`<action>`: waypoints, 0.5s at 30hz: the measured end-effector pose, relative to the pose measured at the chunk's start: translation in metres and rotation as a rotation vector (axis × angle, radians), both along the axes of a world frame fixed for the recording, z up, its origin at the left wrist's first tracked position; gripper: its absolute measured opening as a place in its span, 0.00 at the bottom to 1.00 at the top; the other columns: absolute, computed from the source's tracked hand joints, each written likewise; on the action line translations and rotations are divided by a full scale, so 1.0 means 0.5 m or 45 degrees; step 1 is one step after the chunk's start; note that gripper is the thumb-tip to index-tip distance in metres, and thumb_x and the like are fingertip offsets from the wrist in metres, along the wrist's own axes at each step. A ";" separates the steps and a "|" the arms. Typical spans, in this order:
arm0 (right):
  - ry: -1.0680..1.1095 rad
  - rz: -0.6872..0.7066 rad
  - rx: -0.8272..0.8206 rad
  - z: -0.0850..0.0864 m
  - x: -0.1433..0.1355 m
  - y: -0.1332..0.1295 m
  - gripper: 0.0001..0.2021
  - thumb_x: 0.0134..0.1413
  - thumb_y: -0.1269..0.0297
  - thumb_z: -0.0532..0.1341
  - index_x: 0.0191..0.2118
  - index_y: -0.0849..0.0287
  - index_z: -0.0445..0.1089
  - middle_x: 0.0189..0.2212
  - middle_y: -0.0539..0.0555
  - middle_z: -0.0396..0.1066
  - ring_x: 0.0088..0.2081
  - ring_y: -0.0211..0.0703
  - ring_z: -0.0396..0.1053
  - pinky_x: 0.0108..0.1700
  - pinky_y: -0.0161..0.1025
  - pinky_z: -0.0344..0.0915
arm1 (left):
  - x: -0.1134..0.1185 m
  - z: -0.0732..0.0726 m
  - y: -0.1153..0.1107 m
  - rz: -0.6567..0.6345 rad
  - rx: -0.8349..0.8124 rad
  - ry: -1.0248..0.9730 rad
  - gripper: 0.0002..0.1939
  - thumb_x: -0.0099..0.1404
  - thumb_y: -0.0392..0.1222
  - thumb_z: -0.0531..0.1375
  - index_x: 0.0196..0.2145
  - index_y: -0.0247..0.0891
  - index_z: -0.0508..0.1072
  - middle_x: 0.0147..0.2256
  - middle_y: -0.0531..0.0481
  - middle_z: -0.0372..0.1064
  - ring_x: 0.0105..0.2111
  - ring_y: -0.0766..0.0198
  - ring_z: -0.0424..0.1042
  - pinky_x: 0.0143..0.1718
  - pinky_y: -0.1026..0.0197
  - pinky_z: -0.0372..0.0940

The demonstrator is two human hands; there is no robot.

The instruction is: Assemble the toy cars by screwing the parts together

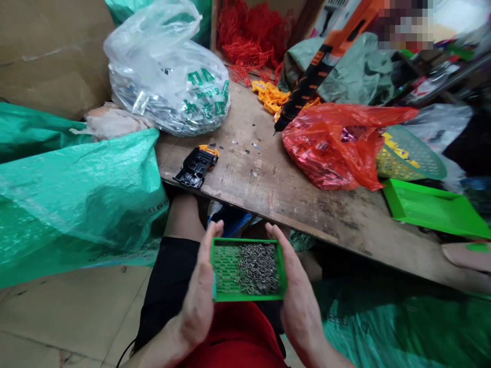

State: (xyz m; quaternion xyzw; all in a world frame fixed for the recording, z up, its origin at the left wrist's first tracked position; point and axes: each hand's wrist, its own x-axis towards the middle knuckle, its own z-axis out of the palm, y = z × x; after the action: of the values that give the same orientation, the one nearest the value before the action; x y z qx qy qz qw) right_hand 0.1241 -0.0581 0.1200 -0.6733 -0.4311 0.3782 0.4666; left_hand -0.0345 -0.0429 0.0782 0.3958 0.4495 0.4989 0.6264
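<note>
Between my two palms, above my lap, is a green plastic tray with slots in its floor. My left hand presses on the tray's left end and my right hand on its right end, fingers stretched forward along the sides. Small metal screws lie heaped over the right part of the tray; the slotted left part shows fewer of them. Beyond the tray, on the wooden bench, rests a black and orange toy car body, near the edge.
An orange and black electric screwdriver hangs tip down over the bench. Around it are a clear plastic bag, a red bag, orange plastic parts, a green basket and another green tray. Green sacks flank me.
</note>
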 end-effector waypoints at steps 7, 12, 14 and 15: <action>0.010 0.030 0.101 0.005 -0.010 -0.008 0.25 0.74 0.50 0.47 0.70 0.44 0.61 0.71 0.46 0.60 0.74 0.51 0.52 0.72 0.57 0.55 | -0.003 -0.004 -0.009 0.084 0.101 -0.019 0.30 0.77 0.60 0.42 0.73 0.59 0.53 0.75 0.57 0.48 0.75 0.50 0.44 0.74 0.43 0.43; -0.060 -0.051 0.088 0.006 -0.005 -0.016 0.24 0.74 0.52 0.47 0.70 0.43 0.61 0.71 0.46 0.60 0.73 0.51 0.53 0.73 0.58 0.54 | -0.001 -0.002 -0.007 -0.061 0.113 0.052 0.28 0.78 0.58 0.41 0.72 0.61 0.53 0.74 0.58 0.50 0.74 0.52 0.46 0.75 0.43 0.41; -0.015 0.010 0.088 0.005 -0.006 -0.016 0.25 0.75 0.53 0.45 0.71 0.44 0.59 0.71 0.46 0.60 0.74 0.50 0.51 0.72 0.57 0.55 | -0.003 0.002 -0.006 0.043 0.150 0.024 0.30 0.77 0.61 0.40 0.72 0.59 0.53 0.75 0.56 0.48 0.74 0.48 0.45 0.75 0.42 0.41; -0.003 0.022 0.089 0.003 -0.005 -0.016 0.24 0.75 0.54 0.45 0.71 0.43 0.60 0.70 0.45 0.61 0.74 0.50 0.51 0.72 0.57 0.55 | -0.004 0.005 -0.007 0.061 0.153 0.032 0.31 0.76 0.63 0.40 0.72 0.59 0.53 0.75 0.56 0.48 0.75 0.48 0.43 0.74 0.42 0.42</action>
State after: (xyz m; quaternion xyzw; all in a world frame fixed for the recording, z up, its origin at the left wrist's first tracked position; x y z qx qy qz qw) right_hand 0.1215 -0.0661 0.1216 -0.6533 -0.4505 0.3661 0.4860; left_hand -0.0365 -0.0462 0.0809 0.4280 0.4359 0.5349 0.5837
